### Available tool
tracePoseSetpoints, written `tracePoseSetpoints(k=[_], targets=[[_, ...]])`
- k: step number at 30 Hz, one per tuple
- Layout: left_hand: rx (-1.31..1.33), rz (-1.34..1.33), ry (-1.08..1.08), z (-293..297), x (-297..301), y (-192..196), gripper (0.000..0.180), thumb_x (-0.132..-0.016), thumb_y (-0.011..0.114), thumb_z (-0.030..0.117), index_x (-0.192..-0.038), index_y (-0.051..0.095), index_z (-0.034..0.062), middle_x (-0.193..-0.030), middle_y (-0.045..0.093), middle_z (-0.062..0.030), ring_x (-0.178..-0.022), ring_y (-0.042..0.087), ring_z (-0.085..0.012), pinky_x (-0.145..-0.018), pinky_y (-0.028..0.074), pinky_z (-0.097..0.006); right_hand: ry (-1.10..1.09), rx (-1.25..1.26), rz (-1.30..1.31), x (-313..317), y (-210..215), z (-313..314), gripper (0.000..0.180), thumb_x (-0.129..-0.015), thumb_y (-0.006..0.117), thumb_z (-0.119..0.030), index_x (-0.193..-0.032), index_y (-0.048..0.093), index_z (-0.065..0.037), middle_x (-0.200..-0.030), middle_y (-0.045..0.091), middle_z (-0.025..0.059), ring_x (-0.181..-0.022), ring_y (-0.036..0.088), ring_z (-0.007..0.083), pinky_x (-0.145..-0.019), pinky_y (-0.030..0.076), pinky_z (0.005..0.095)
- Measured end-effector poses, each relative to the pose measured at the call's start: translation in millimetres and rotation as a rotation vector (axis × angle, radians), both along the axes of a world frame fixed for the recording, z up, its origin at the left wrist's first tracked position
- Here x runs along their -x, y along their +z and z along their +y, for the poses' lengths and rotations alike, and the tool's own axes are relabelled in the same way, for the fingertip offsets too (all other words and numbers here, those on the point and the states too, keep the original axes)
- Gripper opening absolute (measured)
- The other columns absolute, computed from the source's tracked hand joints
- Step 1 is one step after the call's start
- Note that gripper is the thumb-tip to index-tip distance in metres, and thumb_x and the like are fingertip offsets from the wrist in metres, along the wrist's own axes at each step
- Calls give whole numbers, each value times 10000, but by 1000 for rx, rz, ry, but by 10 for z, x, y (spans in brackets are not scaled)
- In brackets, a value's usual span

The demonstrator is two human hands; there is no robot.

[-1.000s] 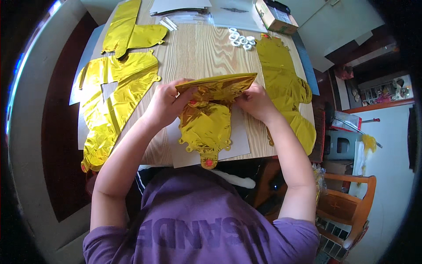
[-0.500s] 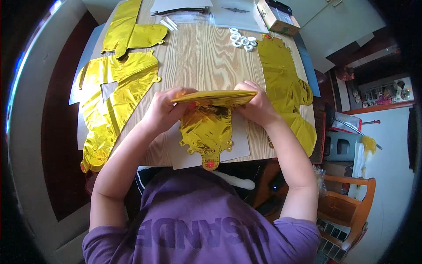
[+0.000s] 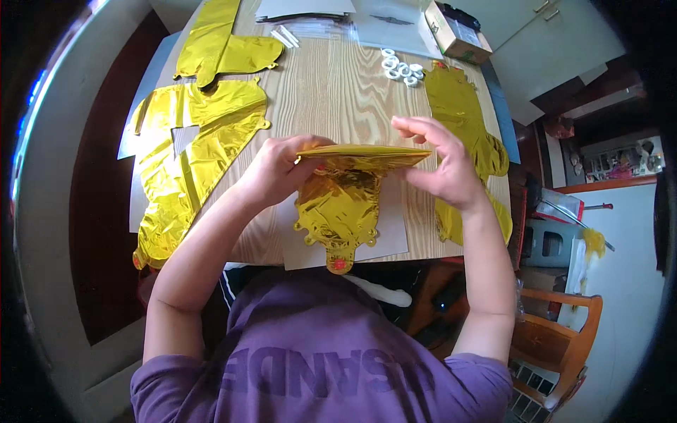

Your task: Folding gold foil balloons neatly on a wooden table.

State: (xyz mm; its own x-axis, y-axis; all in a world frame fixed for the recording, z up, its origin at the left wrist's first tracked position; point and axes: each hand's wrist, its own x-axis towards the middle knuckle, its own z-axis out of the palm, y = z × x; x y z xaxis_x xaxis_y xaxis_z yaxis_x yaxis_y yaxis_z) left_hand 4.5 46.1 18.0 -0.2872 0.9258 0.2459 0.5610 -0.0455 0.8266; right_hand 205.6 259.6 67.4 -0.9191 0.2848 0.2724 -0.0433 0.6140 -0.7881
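A flat gold foil balloon [image 3: 337,204] is held before me, its upper part folded up into a narrow stack. Its lower part hangs toward the table's front edge over a white sheet [image 3: 392,229], ending in a tab with a red mark. My left hand [image 3: 273,170] pinches the left end of the fold. At the right end, my right hand [image 3: 450,166] is open, fingers spread above and thumb beside the foil. Whether that thumb touches it I cannot tell.
More flat gold foil balloons lie at the far left [image 3: 236,55], the left [image 3: 166,194] and the right [image 3: 455,102]. White tape rolls or rings [image 3: 403,69], thin white sticks [image 3: 285,35], stacked sheets [image 3: 307,8] and a cardboard box [image 3: 458,39] sit toward the back. A wooden chair [image 3: 550,342] stands at right.
My right hand has loosened from the right end of the folded foil, its fingers lifting and spreading. My left hand keeps its pinch. The view has shifted slightly.
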Motion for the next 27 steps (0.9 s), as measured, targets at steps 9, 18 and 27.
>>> tracePoseSetpoints(k=[9,18,27], targets=[[151,-479,-172,-97,420,14,463,-834,705,176,-1248,656,-26,-1086,717,-106,-1068,626,-139,-973,479,-308,-5,330,55,147,-223,107,123,-908,710,0,-1023,750,-20,-878,732,-18,-816,644,70,-743,514,230],[75,231,-51,13,319,-240,224,-782,749,93,-974,677,4,-896,666,-165,-888,646,-356,-805,527,-408,-76,308,117,156,-340,112,151,-897,722,1,-1041,751,-34,-894,743,-9,-792,644,56,-707,515,233],[-36,246,-13,-48,183,-114,322,-795,770,103,-1092,683,13,-1030,695,-136,-950,671,-305,-862,529,-403,-79,-158,259,-11,-401,-195,212,-826,737,27,-1023,732,-53,-904,752,93,-795,720,205,-719,562,297]])
